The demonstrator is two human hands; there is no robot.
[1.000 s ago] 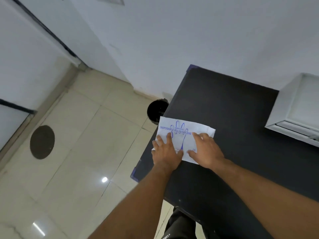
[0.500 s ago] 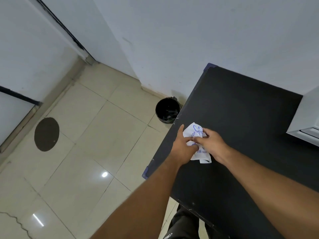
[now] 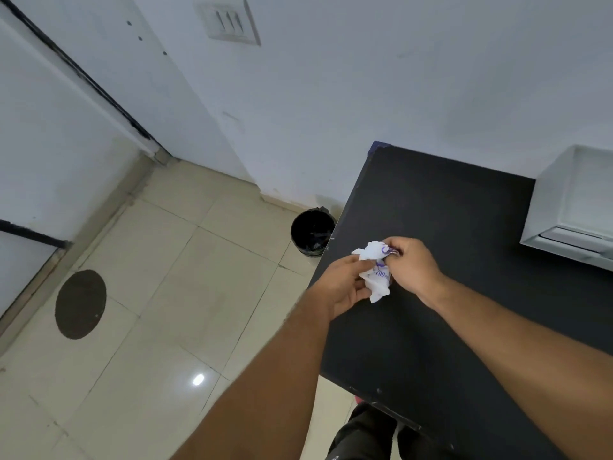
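So both hands are scrunching the white wrapper [image 3: 376,273] just above the desk [image 3: 464,293] edge, left hand [image 3: 341,287] cupping under it, right hand [image 3: 411,267] pinching the top, probably balling it up for the bin [image 3: 311,232] nearby.

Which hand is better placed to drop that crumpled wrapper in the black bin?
Probably the left hand: it holds the wrapper at the table edge, nearest the black bin; the right hand grips it farther over the table.
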